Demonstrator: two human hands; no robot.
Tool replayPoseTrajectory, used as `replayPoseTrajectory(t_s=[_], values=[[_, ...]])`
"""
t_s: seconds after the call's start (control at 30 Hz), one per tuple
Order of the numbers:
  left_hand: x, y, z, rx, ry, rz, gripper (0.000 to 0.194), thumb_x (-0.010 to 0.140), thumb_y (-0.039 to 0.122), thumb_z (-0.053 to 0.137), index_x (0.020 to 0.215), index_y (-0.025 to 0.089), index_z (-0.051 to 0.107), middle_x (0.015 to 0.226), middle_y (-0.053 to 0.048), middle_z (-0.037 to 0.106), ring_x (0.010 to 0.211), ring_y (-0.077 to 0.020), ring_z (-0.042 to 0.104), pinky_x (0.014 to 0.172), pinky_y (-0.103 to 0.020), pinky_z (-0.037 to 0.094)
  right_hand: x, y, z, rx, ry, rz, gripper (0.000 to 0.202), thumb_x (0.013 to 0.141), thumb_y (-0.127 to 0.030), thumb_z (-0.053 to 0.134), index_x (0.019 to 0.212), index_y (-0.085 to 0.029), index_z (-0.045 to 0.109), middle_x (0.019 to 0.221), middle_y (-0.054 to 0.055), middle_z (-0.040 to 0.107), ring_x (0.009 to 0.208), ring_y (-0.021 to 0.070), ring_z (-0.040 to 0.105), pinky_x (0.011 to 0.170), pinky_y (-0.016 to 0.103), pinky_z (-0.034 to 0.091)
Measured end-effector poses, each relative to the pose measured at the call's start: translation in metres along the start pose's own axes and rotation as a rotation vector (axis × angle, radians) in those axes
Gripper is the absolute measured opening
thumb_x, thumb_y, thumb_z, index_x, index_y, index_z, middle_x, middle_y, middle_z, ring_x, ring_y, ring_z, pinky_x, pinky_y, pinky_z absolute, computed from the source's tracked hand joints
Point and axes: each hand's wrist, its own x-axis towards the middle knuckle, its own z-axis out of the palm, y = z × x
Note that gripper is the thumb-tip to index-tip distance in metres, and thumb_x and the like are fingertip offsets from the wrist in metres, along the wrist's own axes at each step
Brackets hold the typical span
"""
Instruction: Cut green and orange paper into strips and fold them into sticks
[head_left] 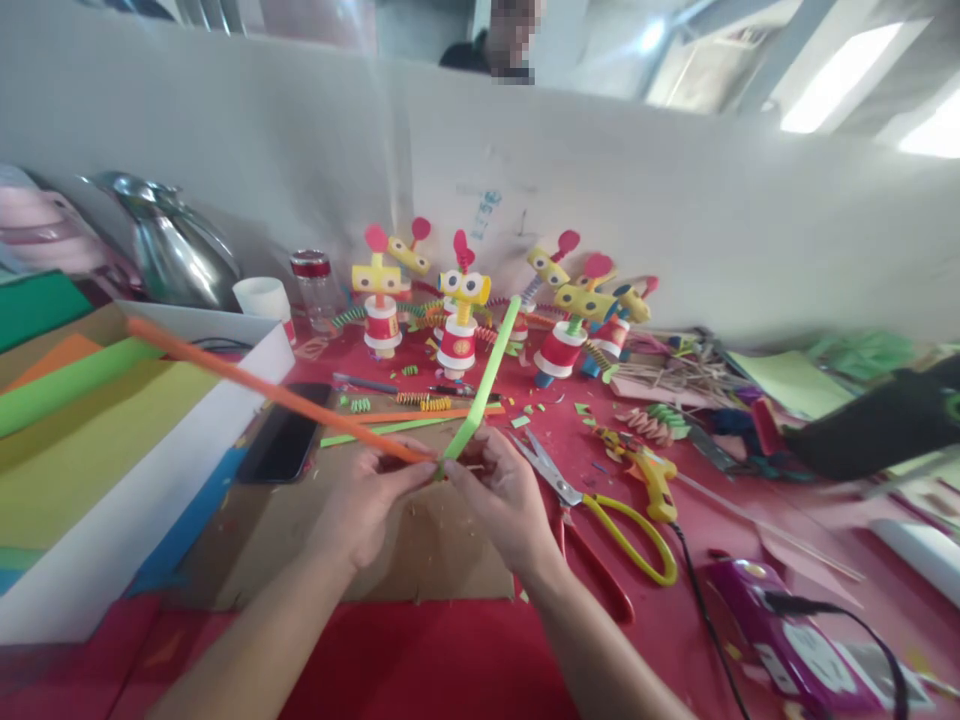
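Note:
My left hand (pixel 367 500) pinches the near end of a long orange paper strip (pixel 277 390), which slants up to the left. In my right hand (pixel 502 500) is the end of a light green paper strip (pixel 493 370), bent partway along and pointing up. The two ends meet between my fingertips; how they overlap is hidden. Below my hands lies a brown cardboard sheet (pixel 442 560). More strips rest beyond my fingers, one green (pixel 352 437) and one orange (pixel 484 410), near small coiled paper springs (pixel 435 404).
Several red-and-yellow paper cup figures (pixel 457 340) stand along the back. Yellow-handled scissors (pixel 637 545), red-handled pliers (pixel 600 575) and a yellow glue gun (pixel 656 480) lie at right, before a purple device (pixel 787 640). At left are a phone (pixel 281 435) and a white box (pixel 165 440) of coloured paper.

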Motion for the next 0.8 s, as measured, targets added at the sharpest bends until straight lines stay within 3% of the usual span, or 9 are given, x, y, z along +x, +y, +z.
replayPoseTrajectory(t_s=[0.23, 0.33, 0.43, 0.6, 0.7, 0.8], values=[[-0.003, -0.010, 0.005, 0.025, 0.052, 0.128, 0.016, 0.062, 0.024, 0.081, 0.073, 0.021, 0.070, 0.077, 0.002, 0.068, 0.081, -0.0147, 0.062, 0.080, -0.025, 0.047, 0.000, 0.004, 0.001, -0.018, 0.010, -0.075, 0.008, 0.082, -0.029, 0.062, 0.081, -0.022, 0.057, 0.075, -0.001, 0.060, 0.071, 0.0156, 0.057, 0.067, 0.027, 0.046], [-0.006, -0.008, 0.009, -0.042, 0.017, 0.066, 0.017, 0.061, 0.025, 0.082, 0.074, 0.020, 0.073, 0.076, 0.000, 0.070, 0.080, -0.0146, 0.062, 0.077, -0.024, 0.048, 0.001, 0.004, 0.002, -0.079, 0.045, -0.119, 0.007, 0.083, -0.026, 0.059, 0.079, -0.023, 0.055, 0.072, -0.002, 0.056, 0.068, 0.0156, 0.055, 0.063, 0.026, 0.045], [-0.013, -0.004, 0.013, -0.100, 0.058, -0.001, 0.021, 0.060, 0.026, 0.084, 0.078, 0.018, 0.076, 0.076, -0.003, 0.072, 0.074, -0.0137, 0.063, 0.071, -0.022, 0.049, -0.001, -0.001, 0.000, -0.238, 0.048, -0.188, 0.006, 0.086, -0.023, 0.053, 0.080, -0.023, 0.053, 0.074, 0.000, 0.058, 0.069, 0.0171, 0.057, 0.063, 0.027, 0.045], [-0.027, -0.009, 0.010, -0.441, 0.199, -0.149, 0.013, 0.067, 0.003, 0.078, 0.074, 0.013, 0.074, 0.076, -0.006, 0.073, 0.068, -0.0130, 0.067, 0.068, -0.023, 0.057, -0.011, -0.002, -0.007, -0.590, 0.055, -0.463, 0.011, 0.087, -0.017, 0.050, 0.079, -0.023, 0.053, 0.074, 0.003, 0.060, 0.069, 0.0199, 0.058, 0.062, 0.030, 0.045], [-0.034, -0.016, 0.003, -0.536, 0.277, -0.249, 0.016, 0.074, -0.005, 0.068, 0.072, 0.010, 0.071, 0.072, -0.008, 0.072, 0.063, -0.0127, 0.068, 0.064, -0.022, 0.059, -0.021, 0.008, -0.013, -0.561, 0.092, -0.508, 0.010, 0.088, -0.016, 0.052, 0.083, -0.023, 0.058, 0.076, 0.003, 0.063, 0.071, 0.0201, 0.061, 0.064, 0.031, 0.048], [-0.041, -0.021, -0.003, -0.537, 0.270, -0.284, 0.017, 0.078, -0.005, 0.064, 0.071, 0.009, 0.067, 0.067, -0.008, 0.070, 0.059, -0.0133, 0.068, 0.061, -0.022, 0.060, -0.029, 0.019, -0.019, -0.394, 0.256, -0.430, 0.008, 0.088, -0.019, 0.056, 0.093, -0.023, 0.061, 0.086, 0.005, 0.068, 0.079, 0.0202, 0.066, 0.071, 0.032, 0.052]])
